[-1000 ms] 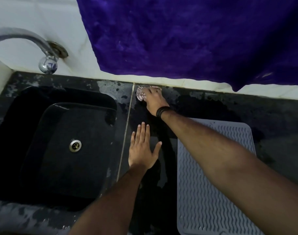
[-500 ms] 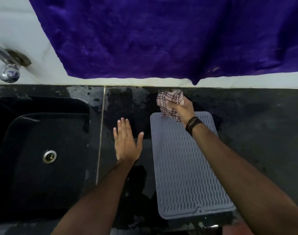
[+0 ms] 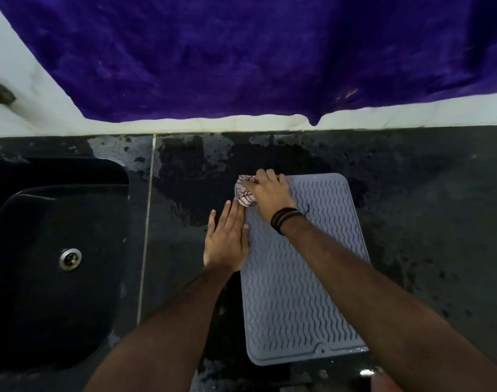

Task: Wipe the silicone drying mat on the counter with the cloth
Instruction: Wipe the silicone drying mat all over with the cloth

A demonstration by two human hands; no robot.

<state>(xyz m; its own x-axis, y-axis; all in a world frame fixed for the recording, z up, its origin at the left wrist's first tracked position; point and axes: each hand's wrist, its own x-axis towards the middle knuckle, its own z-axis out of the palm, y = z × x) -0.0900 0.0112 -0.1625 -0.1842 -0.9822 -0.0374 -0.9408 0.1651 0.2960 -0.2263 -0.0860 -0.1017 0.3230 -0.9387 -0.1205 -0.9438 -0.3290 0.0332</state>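
Dark wet worktop [image 3: 411, 222] is seen, with 1 sink [image 3: 57, 222], 1 grey mat [image 3: 312, 292] and 1 cloth [image 3: 245, 193]. Cloth is gripped by right hand [image 3: 270, 193]; left hand [image 3: 227, 239] is laid flat, open.

I see the grey wave-ribbed silicone mat [image 3: 303, 278] lying flat on the dark tabletop [image 3: 425, 222], near its front edge. The bunched pink checked cloth [image 3: 245, 195] sits on the mat's far-left corner.

Left hand [image 3: 226, 241] flat; right hand [image 3: 270, 190] pressing, fingers curled.
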